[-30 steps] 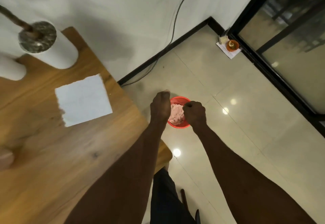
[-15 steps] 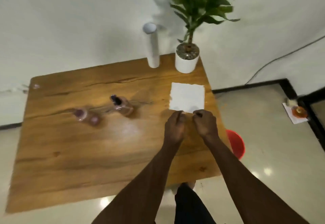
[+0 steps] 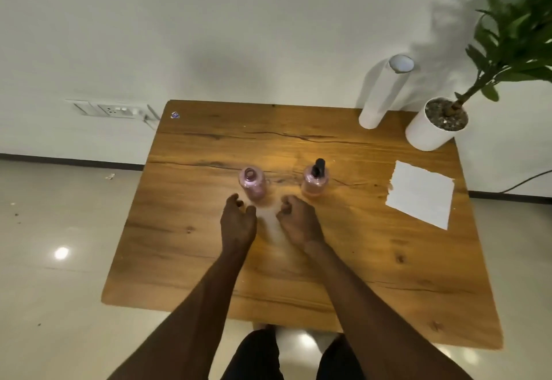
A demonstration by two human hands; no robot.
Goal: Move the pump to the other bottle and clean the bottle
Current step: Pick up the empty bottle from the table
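My left hand [image 3: 238, 222] and right hand [image 3: 299, 220] hover low over the wooden worktop [image 3: 298, 275], just short of the two bottles; the fingers of both are loosely curled and grasp nothing. The open bottle [image 3: 252, 183], uncapped and tinted pink-violet, stands upright nearest my left hand. Its contents cannot be made out. The second bottle [image 3: 315, 184], peach-pink, stands upright beside it and carries the black pump [image 3: 318, 167] in its neck. The two stand apart near the worktop's centre, probably so that each hand can take one. A torn white paper sheet [image 3: 419, 194] lies flat to the right, likely kept ready for wiping. At the far edge stand a white roll [image 3: 383, 96] and a white pot [image 3: 433, 127] of gravel holding a green plant [image 3: 513, 36].
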